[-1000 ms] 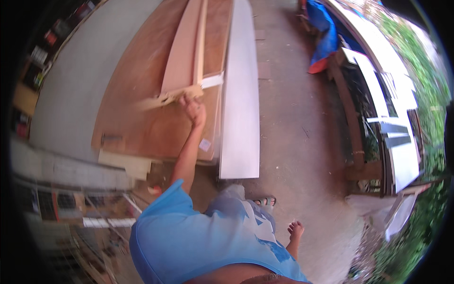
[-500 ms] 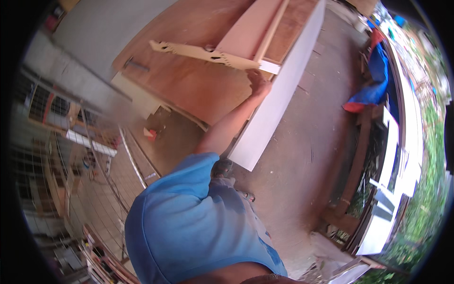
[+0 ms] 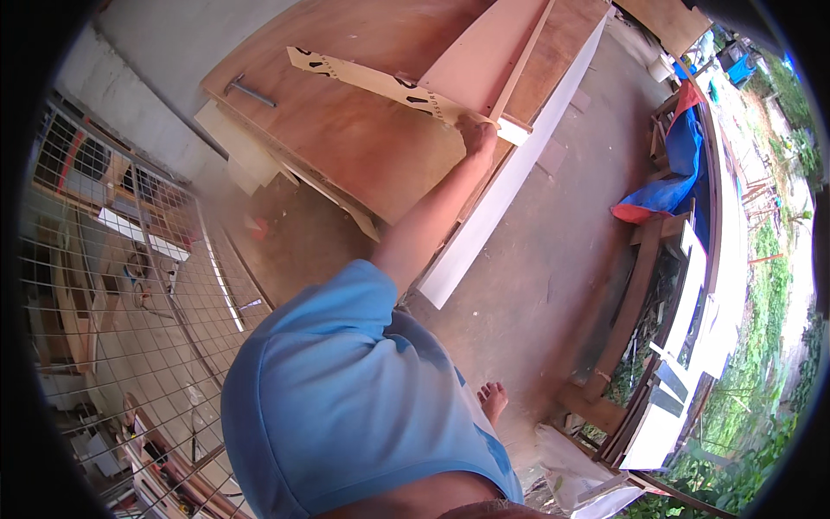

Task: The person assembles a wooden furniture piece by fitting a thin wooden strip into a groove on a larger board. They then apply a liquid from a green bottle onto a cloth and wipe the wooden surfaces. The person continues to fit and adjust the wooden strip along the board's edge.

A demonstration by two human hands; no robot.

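Note:
My left hand [image 3: 478, 138] is closed on the near right end of a pale wooden strip [image 3: 367, 84] with black printed marks. The strip lies crosswise over a brown plywood-topped table [image 3: 363, 160]. Behind the strip, a long pinkish-tan panel [image 3: 484, 54] meets it, with a narrow wooden batten [image 3: 529, 54] along the panel's right side. A short white piece [image 3: 515, 131] sticks out just right of my fingers. A hammer [image 3: 251, 92] lies on the table's left part, away from my hand. My right hand is not in view.
A long white board [image 3: 484, 229] runs along the table's right edge. Wire mesh [image 3: 130, 251] stands at the left, with shelving behind it. On the right, a blue and red tarp [image 3: 679, 169] hangs near stacked timber and white boards [image 3: 661, 424]. A bare foot [image 3: 493, 400] shows on the floor.
The whole view has shifted a little, and a bare foot now shows at the lower right of my body. My left hand stays at the same end of the wooden strip.

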